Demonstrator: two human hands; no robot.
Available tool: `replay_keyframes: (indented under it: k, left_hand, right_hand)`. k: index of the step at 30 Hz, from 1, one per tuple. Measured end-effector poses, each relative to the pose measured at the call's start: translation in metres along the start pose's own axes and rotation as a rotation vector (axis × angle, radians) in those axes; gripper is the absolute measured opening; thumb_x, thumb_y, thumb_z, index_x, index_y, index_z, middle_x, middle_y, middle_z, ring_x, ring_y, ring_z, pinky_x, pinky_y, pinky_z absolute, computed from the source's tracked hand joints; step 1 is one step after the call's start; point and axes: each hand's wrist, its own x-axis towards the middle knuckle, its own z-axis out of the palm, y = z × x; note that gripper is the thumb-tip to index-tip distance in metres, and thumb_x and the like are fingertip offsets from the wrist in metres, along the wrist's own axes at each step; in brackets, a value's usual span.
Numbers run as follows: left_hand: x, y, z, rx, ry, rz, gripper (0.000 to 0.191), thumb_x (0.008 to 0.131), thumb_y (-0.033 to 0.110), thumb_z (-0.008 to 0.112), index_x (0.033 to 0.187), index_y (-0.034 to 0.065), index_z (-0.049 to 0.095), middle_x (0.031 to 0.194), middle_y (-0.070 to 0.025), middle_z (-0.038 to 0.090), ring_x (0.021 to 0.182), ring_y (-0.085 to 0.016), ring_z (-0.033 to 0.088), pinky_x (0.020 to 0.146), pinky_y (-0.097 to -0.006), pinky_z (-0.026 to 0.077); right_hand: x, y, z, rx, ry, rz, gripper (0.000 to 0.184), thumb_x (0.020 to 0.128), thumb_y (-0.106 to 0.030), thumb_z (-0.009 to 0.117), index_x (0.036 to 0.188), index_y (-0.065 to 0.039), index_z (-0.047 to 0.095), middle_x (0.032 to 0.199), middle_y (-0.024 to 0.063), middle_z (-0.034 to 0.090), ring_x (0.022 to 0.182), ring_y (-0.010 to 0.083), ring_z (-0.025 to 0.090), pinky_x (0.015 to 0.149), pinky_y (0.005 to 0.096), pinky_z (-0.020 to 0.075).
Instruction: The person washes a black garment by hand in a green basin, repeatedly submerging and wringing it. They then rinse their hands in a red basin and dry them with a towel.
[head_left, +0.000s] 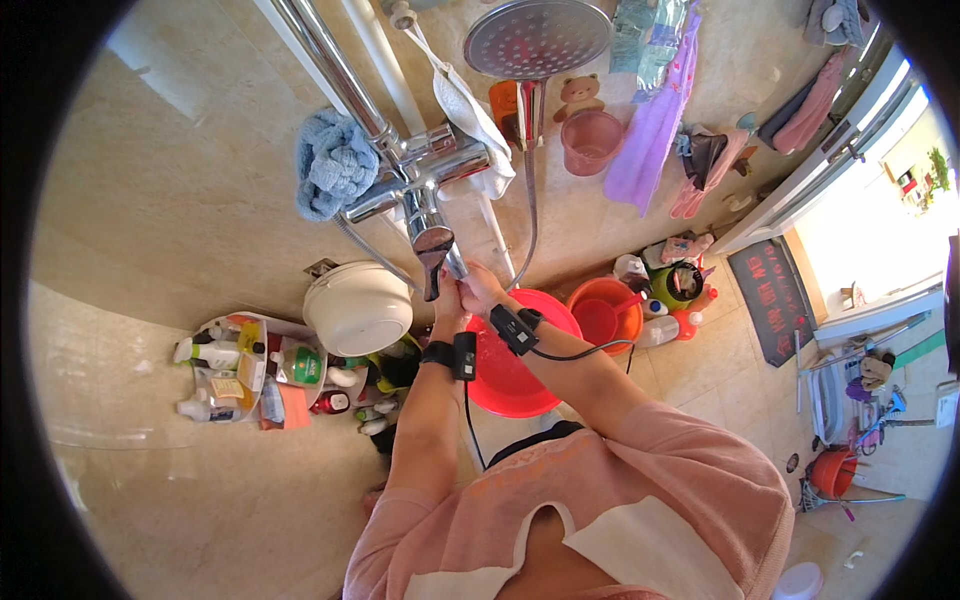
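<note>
Both my hands are close together below the spout of a chrome shower mixer tap (426, 180). My left hand (449, 306) and my right hand (481, 289) meet or overlap just under the spout, partly covered by the tap. Whether anything small lies between the fingers cannot be told. Beneath them stands a red plastic basin (517, 375) that holds water. The tap's dark lever (435, 266) is beside my left hand. Each wrist bears a black strap with a small cabled device.
A cream basin (358, 311) hangs at the wall, beside a shelf of bottles (255, 367). An orange bucket (630, 315) with a red dipper (598, 321) stands right of the red basin. Above hangs a shower head (538, 37); a blue towel (335, 165) is beside the tap.
</note>
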Motion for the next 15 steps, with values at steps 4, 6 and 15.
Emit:
replay_keyframes:
  k: [4,6,15]
  left_hand:
    - [0.008,-0.019,-0.007,-0.302,-0.171,-0.326,0.026,0.091,0.034,0.056,0.099,0.0098,0.058,0.090,-0.0031,0.062,0.080,-0.016,0.061,0.068,-0.0305,0.051]
    - [0.003,-0.019,-0.010,-0.348,-0.344,-0.457,0.022,0.091,0.029,0.058,0.099,0.0088,0.058,0.088,-0.0043,0.062,0.079,-0.016,0.061,0.072,-0.0314,0.052]
    - [-0.033,0.006,-0.026,-0.202,-0.215,-0.546,0.021,0.090,0.028,0.059,0.098,0.0086,0.058,0.089,-0.0048,0.062,0.079,-0.017,0.060,0.073,-0.0316,0.052]
  right_hand:
    - [-0.016,-0.023,0.006,-0.752,0.051,-0.022,0.037,0.082,-0.028,0.066,0.097,0.004,0.057,0.082,0.0129,0.062,0.081,0.0274,0.059,0.073,0.0406,0.0472]
    - [-0.032,-0.044,0.010,-1.217,0.002,-0.040,0.050,0.077,-0.030,0.070,0.107,0.006,0.053,0.091,0.0184,0.060,0.089,0.0303,0.059,0.079,0.0425,0.0468]
    - [-0.071,-0.107,0.075,-1.552,-0.293,-0.296,0.136,0.056,-0.057,0.081,0.139,0.016,0.001,0.146,0.0365,0.007,0.139,0.0430,0.010,0.114,0.0386,0.0175]
